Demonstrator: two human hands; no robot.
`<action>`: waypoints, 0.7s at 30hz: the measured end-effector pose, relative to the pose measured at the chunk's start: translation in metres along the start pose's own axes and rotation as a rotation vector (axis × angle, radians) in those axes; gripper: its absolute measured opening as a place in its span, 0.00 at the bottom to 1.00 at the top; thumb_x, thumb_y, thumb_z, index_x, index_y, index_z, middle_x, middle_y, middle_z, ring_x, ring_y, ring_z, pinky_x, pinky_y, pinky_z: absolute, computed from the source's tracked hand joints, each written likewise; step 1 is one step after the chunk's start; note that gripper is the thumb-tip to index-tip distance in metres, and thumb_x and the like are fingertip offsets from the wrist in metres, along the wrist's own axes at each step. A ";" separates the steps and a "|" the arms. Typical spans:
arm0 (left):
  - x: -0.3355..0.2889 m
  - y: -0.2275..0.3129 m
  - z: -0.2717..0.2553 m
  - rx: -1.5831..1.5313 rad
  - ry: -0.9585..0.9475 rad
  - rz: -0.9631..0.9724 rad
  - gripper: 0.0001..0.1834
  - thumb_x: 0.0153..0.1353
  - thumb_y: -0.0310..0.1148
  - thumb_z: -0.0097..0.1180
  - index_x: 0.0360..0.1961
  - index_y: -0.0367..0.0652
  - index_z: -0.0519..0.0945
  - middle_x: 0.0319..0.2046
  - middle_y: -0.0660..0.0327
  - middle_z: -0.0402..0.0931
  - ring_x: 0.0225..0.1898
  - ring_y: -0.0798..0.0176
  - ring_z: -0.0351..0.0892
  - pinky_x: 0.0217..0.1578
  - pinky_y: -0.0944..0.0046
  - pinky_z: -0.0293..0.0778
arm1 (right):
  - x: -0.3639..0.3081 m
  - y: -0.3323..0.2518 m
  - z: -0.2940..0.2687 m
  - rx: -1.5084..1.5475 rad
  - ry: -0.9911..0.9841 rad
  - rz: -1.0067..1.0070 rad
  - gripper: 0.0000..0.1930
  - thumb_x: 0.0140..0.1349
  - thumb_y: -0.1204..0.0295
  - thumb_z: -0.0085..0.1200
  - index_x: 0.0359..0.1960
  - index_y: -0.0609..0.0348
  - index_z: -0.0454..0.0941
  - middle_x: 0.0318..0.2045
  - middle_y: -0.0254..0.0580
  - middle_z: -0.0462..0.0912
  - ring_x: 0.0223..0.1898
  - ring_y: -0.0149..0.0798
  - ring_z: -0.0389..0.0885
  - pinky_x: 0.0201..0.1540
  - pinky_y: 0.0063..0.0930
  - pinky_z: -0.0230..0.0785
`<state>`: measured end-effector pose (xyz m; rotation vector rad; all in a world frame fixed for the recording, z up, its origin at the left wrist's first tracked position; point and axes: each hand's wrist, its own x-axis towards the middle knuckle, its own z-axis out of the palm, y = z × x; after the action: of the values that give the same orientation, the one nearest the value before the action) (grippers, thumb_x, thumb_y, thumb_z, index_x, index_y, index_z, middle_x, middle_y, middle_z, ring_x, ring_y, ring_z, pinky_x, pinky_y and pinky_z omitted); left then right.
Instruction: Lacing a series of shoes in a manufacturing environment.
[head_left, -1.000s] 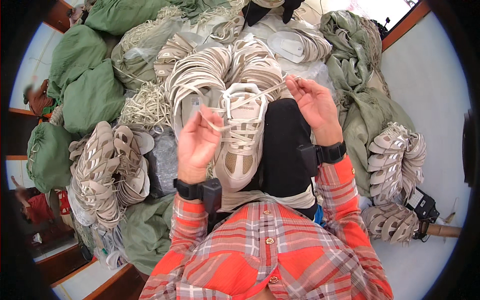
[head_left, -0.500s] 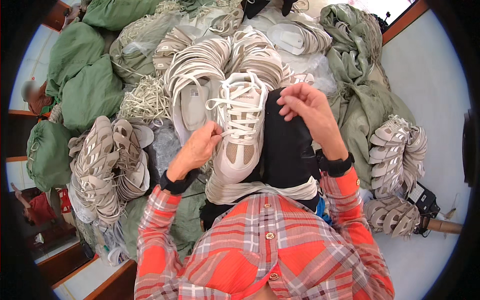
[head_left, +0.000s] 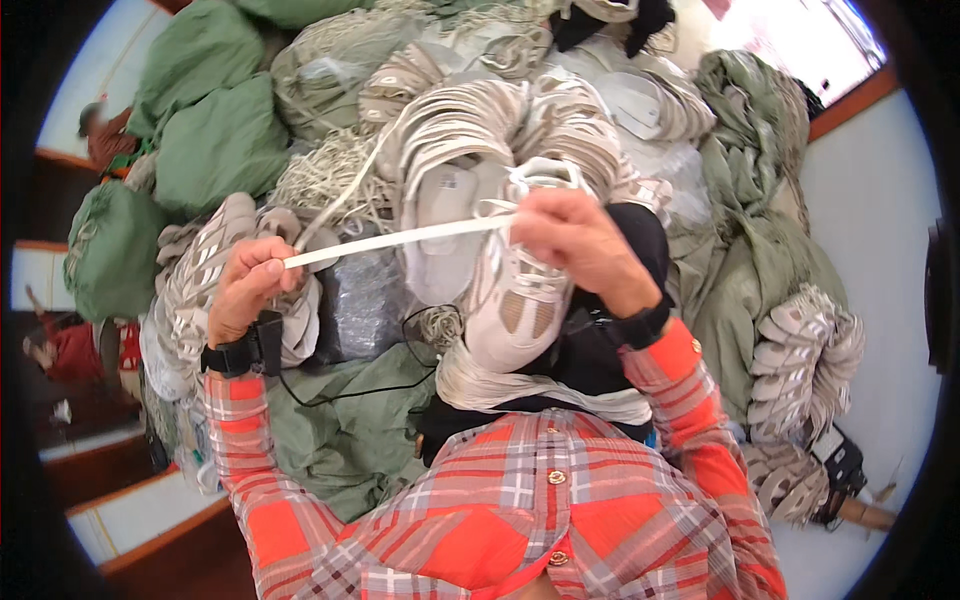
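Shoe (head_left: 520, 300) sits on the lap, toe toward the body. Right hand (head_left: 575, 245) closed over its tongue end, pinning it. Left hand (head_left: 250, 285) fisted on the lace (head_left: 400, 238), pulled taut out to the left. Best to keep the pull in line with the eyelet and the shoe steady. Shoe piles (head_left: 480, 120) and green sacks (head_left: 220, 140) crowd all sides; free room only leftward above the lap.

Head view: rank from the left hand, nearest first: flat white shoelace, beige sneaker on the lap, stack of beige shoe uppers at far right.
1. Flat white shoelace: pinched in the left hand.
2. Beige sneaker: centre, on the lap, under the right hand.
3. Stack of beige shoe uppers: far right, beside the green bags.
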<state>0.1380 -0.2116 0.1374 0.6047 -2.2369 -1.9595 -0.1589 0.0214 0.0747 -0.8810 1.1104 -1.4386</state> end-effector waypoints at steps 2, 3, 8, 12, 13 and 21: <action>-0.028 -0.013 -0.028 0.146 0.065 -0.168 0.13 0.62 0.36 0.47 0.23 0.40 0.73 0.20 0.70 0.67 0.22 0.77 0.59 0.23 0.76 0.53 | 0.001 0.012 -0.020 0.378 0.057 -0.052 0.08 0.61 0.70 0.52 0.25 0.58 0.73 0.13 0.23 0.62 0.14 0.20 0.56 0.16 0.16 0.46; -0.046 -0.020 -0.040 0.285 0.098 -0.339 0.13 0.62 0.36 0.48 0.24 0.41 0.73 0.20 0.72 0.66 0.22 0.79 0.58 0.23 0.76 0.52 | 0.003 0.016 -0.028 0.492 0.066 -0.059 0.09 0.61 0.71 0.51 0.23 0.57 0.70 0.12 0.22 0.60 0.13 0.20 0.55 0.16 0.17 0.45; -0.138 -0.082 -0.087 0.433 0.207 -0.558 0.11 0.61 0.34 0.48 0.26 0.40 0.75 0.20 0.72 0.66 0.24 0.76 0.61 0.25 0.72 0.59 | 0.006 0.032 -0.047 0.778 0.139 -0.073 0.09 0.63 0.71 0.45 0.25 0.59 0.70 0.11 0.25 0.59 0.12 0.24 0.53 0.18 0.20 0.48; -0.224 -0.137 -0.114 0.640 0.321 -0.619 0.11 0.58 0.33 0.47 0.24 0.40 0.76 0.21 0.66 0.73 0.27 0.68 0.70 0.29 0.66 0.66 | 0.006 0.027 -0.046 0.815 0.153 -0.035 0.11 0.64 0.71 0.43 0.23 0.60 0.68 0.11 0.26 0.59 0.12 0.24 0.53 0.17 0.19 0.48; -0.235 -0.149 -0.117 0.634 0.341 -0.627 0.11 0.58 0.33 0.47 0.24 0.40 0.76 0.21 0.66 0.73 0.27 0.68 0.70 0.29 0.66 0.66 | 0.001 0.024 -0.047 0.778 0.182 -0.070 0.11 0.64 0.71 0.43 0.23 0.59 0.67 0.11 0.26 0.58 0.12 0.24 0.53 0.17 0.19 0.48; -0.318 -0.210 -0.182 1.816 0.897 -0.891 0.12 0.56 0.35 0.47 0.28 0.41 0.81 0.31 0.52 0.79 0.34 0.49 0.78 0.34 0.51 0.72 | -0.015 -0.022 0.072 -0.300 -0.596 -0.078 0.06 0.54 0.74 0.54 0.23 0.64 0.75 0.19 0.39 0.76 0.22 0.33 0.75 0.25 0.28 0.67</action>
<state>0.5373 -0.2845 0.0198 2.0877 -2.3696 1.0132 -0.0948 0.0244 0.1175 -1.4636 0.8450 -0.9738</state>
